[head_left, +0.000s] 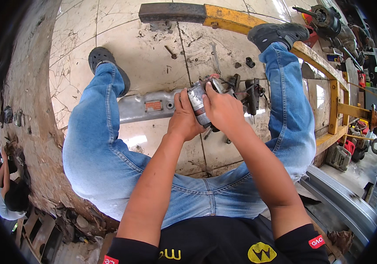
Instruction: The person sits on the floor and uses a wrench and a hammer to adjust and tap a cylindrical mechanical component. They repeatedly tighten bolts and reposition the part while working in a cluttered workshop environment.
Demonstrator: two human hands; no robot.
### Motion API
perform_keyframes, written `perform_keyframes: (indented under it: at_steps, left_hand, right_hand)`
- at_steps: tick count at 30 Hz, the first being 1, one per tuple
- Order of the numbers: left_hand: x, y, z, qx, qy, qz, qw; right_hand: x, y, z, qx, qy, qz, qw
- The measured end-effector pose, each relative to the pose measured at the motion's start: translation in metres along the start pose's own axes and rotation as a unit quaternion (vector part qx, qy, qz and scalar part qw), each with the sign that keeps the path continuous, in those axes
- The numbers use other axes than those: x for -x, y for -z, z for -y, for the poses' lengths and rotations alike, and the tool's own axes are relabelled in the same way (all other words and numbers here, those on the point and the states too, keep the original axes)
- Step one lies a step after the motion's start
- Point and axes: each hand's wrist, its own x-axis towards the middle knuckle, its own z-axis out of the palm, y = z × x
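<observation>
My left hand (pixel 185 116) grips the near left side of a grimy silver cylindrical motor-like part (pixel 197 100), fingers wrapped round it. My right hand (pixel 221 110) holds the same part from the right, fingers bent over its top. Red and dark wires show at its far end. Behind it a long silver metal cover (pixel 133 110) with an orange label lies on the tiles, partly hidden by my left hand. A dark bracket-like piece (pixel 253 99) is just right of my right hand, and a wrench (pixel 215 57) lies beyond the part.
My legs spread around the work. Small bolts (pixel 171 52) lie on the tiled floor (pixel 74 53). A yellow-and-black metal frame (pixel 228 22) runs behind and along the right, beside assorted tools and parts (pixel 340 160). Another person (pixel 8 189) is at the far left edge.
</observation>
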Motion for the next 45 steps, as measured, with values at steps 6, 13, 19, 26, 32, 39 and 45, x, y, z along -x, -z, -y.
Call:
perform_keyframes:
  at_steps: [6,13,19,26,32,39,45]
  left_hand:
    - [0.002,-0.004,0.003,0.029,0.01,0.001,1.0]
    - [0.002,-0.003,0.005,0.031,-0.007,-0.015,0.999]
    - [0.001,0.001,0.001,0.018,0.009,-0.004,1.0]
    - [0.004,0.006,-0.007,0.024,-0.009,-0.026,0.999]
    - [0.001,-0.006,0.005,0.018,-0.013,-0.058,0.998]
    - [0.0,0.004,-0.003,-0.003,0.024,0.016,1.0]
    - [0.002,0.007,-0.008,0.01,0.033,0.02,0.999]
  right_hand:
    - [0.027,-0.003,0.007,-0.018,-0.02,0.019,0.999]
    - [0.028,-0.011,0.02,-0.042,-0.048,0.021,0.998]
    - [0.015,-0.012,0.013,-0.02,-0.048,-0.013,0.999]
    - [0.012,-0.008,0.005,-0.037,-0.056,0.002,0.998]
    - [0.022,-0.003,0.012,-0.043,-0.039,0.035,0.998]
    - [0.008,0.009,-0.007,-0.011,-0.013,0.054,0.998]
    - [0.002,0.004,-0.013,-0.009,0.021,0.053,0.998]
